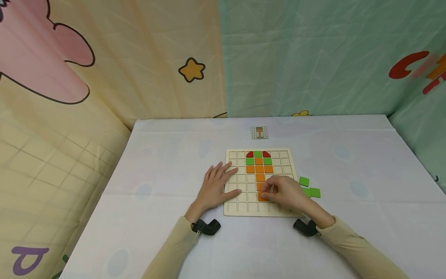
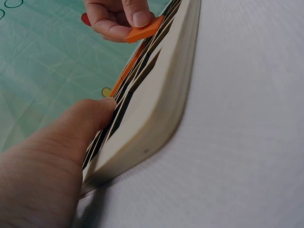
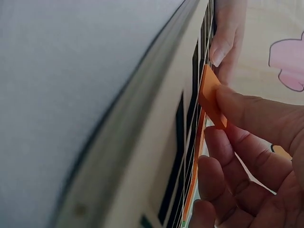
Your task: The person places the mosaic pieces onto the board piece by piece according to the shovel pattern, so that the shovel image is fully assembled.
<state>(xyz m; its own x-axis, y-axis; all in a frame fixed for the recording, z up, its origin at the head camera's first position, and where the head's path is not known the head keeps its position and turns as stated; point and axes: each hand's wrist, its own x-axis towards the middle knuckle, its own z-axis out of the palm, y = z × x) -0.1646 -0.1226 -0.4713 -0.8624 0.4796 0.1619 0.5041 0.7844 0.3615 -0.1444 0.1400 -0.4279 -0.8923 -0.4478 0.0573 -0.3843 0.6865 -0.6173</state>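
Observation:
A pale gridded board (image 1: 242, 209) lies on the table, bearing a pattern of square tiles. At its top are two red rounded-corner tiles (image 1: 249, 154) and several green tiles (image 1: 258, 154); orange tiles (image 1: 260, 177) form a row and a column running down. My right hand (image 1: 287, 192) pinches an orange square tile (image 3: 211, 97) between thumb and fingers, tilted at the column's lower end. My left hand (image 1: 216, 185) rests on the board's left side with its fingers spread; its thumb (image 2: 97, 114) touches the grid.
Several loose green tiles (image 1: 315, 192) lie right of the board, one partly hidden by my right hand. Beyond the board is a small picture card (image 1: 259, 132) showing a pattern on a grid. A white cloth covers the table (image 1: 167, 155); printed curtains (image 1: 278, 58) hang behind it.

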